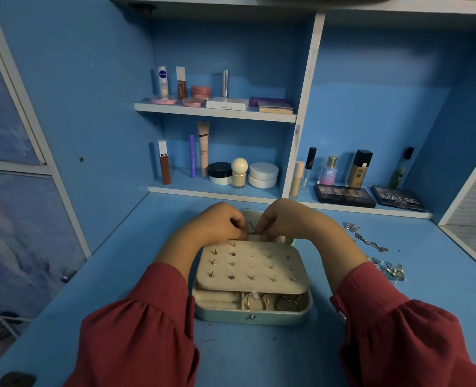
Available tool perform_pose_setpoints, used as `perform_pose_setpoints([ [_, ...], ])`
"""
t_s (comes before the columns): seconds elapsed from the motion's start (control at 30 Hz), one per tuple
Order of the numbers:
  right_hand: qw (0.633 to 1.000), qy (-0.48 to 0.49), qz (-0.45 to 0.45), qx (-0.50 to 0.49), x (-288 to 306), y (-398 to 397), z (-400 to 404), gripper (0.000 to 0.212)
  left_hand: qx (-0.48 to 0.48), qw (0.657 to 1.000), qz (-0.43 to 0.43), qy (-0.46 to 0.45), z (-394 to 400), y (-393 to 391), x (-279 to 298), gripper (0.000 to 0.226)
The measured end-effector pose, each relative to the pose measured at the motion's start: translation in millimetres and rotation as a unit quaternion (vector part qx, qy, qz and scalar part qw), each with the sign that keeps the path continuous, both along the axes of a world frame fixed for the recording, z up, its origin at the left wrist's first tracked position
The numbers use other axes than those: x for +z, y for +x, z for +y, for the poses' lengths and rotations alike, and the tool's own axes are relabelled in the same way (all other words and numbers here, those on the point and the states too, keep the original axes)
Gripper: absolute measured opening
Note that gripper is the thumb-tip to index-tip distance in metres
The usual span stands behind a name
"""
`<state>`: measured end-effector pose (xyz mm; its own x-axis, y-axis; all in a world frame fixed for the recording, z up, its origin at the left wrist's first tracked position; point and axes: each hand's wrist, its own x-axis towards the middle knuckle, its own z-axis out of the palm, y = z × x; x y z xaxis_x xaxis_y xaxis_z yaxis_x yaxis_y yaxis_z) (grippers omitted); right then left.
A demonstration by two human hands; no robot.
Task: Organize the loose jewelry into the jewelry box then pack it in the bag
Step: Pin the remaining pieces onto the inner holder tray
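Desk: a blue desk [259, 356] with blue shelving behind it fills the view.
Shelves: an upper shelf [214, 111] carries a deodorant stick, small tubes, a pink jar and flat compacts; the lower ledge holds tubes, round pots and bottles, with two dark eyeshadow palettes [344, 195] lying flat to the right.
Arms: both forearms in dark red sleeves [136, 331] reach forward from the bottom corners and bend inward, so the wrists angle toward each other over the far end of the box.
Jewelry box: a pale teal jewelry box [252, 317] sits open at the centre of the desk between the two arms, its clasp side facing the viewer.
Earring panel: a cream padded panel [252, 268] lies over the box, studded with rows of small earrings.
Near compartments: below the panel, ring rolls sit on the left and hoop earrings [256, 301] lie in the compartments to the right.
Left hand: the left hand [217, 223] is knuckles-up, fingers curled down and narrow, pinching a small thin metal piece [251, 229] at the panel's far edge.
Right hand: the right hand [283, 219] mirrors it, fingertips curled in and meeting the left's on the same piece; what the piece is cannot be told.
Loose jewelry: a silver chain [364, 237] lies on the desk right of the box, with a cluster of rings [389, 270] nearer, just beside the right sleeve.
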<state>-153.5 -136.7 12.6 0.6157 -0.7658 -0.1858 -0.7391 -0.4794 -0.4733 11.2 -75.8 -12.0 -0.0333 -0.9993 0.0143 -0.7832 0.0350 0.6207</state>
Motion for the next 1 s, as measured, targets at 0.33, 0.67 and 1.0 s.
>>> perform_pose_setpoints([
  [0.33, 1.000, 0.014, -0.009, 0.007, -4.2, 5.1, -0.8, 0.009, -0.009, 1.000, -0.003, -0.001, 0.1, 0.0, -0.5, 0.008],
  [0.67, 0.998, 0.021, 0.036, 0.040, -7.4, 7.9, 4.4, 0.026, -0.011, 1.000, 0.004, 0.004, -0.4, -1.1, 0.2, 0.011],
  [1.0, 0.999, 0.046, -0.004, -0.006, -5.2, 8.9, 2.2, 0.018, 0.006, 0.999, -0.001, 0.049, -1.9, -4.2, 1.0, 0.017],
])
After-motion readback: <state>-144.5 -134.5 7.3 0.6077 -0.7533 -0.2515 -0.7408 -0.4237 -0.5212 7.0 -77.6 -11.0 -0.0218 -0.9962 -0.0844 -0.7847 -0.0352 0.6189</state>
